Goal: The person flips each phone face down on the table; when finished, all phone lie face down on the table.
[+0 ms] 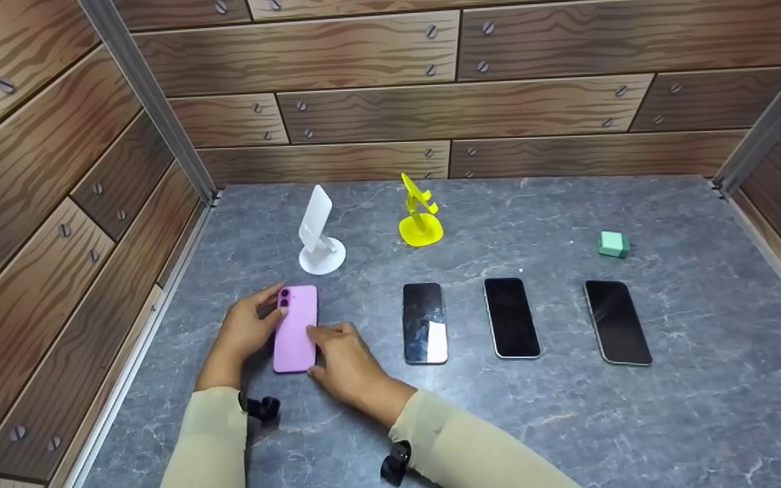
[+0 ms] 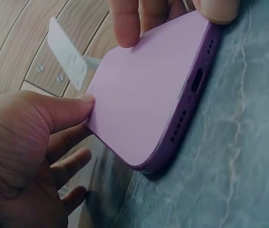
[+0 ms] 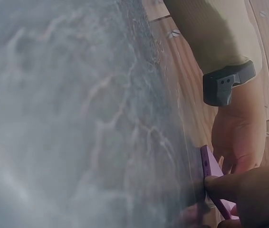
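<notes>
A pink smartphone lies back up at the left of the table, its camera lenses towards the far end. My left hand pinches its left edge, thumb on the back and fingers at the side. From the right, my right hand holds the opposite edge, with the thumb near the bottom corner and fingertips on the back. In the left wrist view the charging port shows on the phone's near end, close over the table. The right wrist view shows the phone partly hidden behind my right hand.
A white phone stand stands beyond the pink phone, with a yellow phone stand to its right. Three dark-screened phones, the left, middle and right, lie in a row. A green charger plug sits behind them.
</notes>
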`<state>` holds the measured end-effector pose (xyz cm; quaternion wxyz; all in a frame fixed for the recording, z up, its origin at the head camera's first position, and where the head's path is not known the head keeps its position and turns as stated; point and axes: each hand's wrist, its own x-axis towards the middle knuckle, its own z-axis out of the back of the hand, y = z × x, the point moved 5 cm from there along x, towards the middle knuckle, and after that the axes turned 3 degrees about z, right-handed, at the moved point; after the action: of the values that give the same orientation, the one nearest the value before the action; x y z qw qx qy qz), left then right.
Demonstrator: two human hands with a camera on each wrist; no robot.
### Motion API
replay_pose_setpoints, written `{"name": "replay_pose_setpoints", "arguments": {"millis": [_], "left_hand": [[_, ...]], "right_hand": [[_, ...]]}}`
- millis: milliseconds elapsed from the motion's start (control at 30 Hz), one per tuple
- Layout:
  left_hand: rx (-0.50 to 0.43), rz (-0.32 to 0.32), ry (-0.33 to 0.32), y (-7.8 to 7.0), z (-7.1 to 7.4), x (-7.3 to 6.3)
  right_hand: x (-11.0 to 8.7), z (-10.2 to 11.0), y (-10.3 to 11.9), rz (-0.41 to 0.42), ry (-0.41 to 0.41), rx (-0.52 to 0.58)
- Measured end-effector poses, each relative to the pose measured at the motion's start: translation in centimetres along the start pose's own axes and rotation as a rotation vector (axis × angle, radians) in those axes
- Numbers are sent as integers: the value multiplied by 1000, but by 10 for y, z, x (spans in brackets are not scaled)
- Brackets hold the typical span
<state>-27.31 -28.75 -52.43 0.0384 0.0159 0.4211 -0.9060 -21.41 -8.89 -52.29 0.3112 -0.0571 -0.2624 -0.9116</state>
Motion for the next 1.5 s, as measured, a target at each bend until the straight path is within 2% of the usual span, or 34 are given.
{"name": "replay_pose_setpoints", "arguments": {"millis": [233,600,1100,1300,1500], "left_hand": [[30,0,-9,5,-1,-3],[84,15,-26,10,-3,-3],[11,29,-42,19,-2,-2],[23,36,-33,20,-3,-2],[15,43,-29,20,-2,-2]], "right_hand": [[-1,-2,0,16,24,-64],[-2,0,-4,14,31,-61],[-2,-1,-14,-27,-14,97],[-3,-2,-18,-59,-32,200],[-3,-2,-19,-70,-30,227]]}}
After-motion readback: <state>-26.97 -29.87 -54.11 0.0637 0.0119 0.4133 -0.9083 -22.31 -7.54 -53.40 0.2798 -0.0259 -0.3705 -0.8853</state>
